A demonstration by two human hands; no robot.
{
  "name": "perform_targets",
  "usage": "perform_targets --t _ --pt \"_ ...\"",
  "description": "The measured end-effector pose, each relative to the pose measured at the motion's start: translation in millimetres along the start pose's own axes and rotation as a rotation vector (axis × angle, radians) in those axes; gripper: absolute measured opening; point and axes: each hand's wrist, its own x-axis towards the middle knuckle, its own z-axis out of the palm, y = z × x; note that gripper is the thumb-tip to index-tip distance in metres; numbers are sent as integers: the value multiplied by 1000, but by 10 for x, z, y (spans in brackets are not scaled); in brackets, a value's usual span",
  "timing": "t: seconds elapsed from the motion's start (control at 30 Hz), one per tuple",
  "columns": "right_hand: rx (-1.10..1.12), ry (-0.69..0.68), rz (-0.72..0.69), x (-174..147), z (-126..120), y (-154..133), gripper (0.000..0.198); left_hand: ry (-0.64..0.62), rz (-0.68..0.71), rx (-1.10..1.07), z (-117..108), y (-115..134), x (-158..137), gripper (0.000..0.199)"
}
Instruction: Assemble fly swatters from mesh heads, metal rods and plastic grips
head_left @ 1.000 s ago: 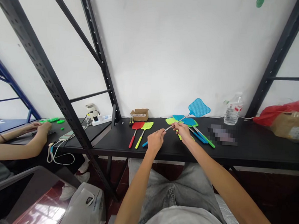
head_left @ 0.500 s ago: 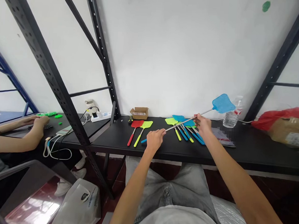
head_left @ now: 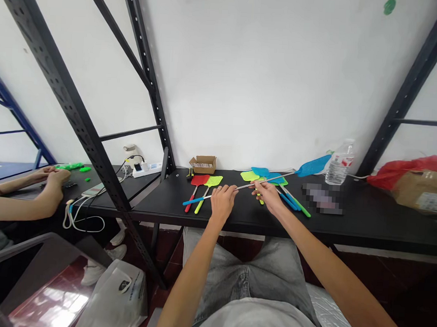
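A blue fly swatter [head_left: 313, 166] with a thin metal shaft is held above the table, its head to the right and its blue handle to the left. My left hand [head_left: 222, 201] is closed round the shaft near the handle. Further along, the fingers of my right hand [head_left: 267, 195] pinch the same shaft. Behind my right hand lies a group of yellow-green, blue and green swatters [head_left: 260, 171], partly covered by it. On the left, a red swatter [head_left: 200, 179] and a yellow-green swatter [head_left: 213, 181] lie side by side, beneath the held handle.
A small open cardboard box [head_left: 203, 165] stands at the back left. At right are a water bottle [head_left: 339, 163], a blurred flat item [head_left: 322, 198] and a parcel [head_left: 426, 191]. Another person's hands [head_left: 53, 175] work at the left. A metal rack post [head_left: 76, 120] rises between us.
My right hand has slid left and down along the shaft towards my left hand. The swatter's head has dropped and turned more edge-on, and its handle now shows further left.
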Motion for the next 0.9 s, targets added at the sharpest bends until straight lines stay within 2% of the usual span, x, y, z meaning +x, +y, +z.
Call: perform_targets --t 0.13,0.3,0.4,0.53,0.67,0.77,0.9 --pt "-66 57 -62 8 4 -2 40 -37 -21 6 5 8 8 34" --pt "-13 192 -78 45 -149 -71 40 -41 -81 18 4 22 13 36" --pt "37 288 -67 77 -326 -152 39 -17 -97 30 -4 10 9 37" --pt "146 373 -68 120 -677 -301 34 2 -129 40 -10 12 5 37" --pt "223 481 -95 150 -958 -367 30 9 -101 43 3 21 9 36" --pt "243 472 -99 148 -973 -324 31 -3 -112 36 16 -21 13 34" --pt "274 371 -84 105 -831 -248 37 -8 -120 0 12 -85 14 33"
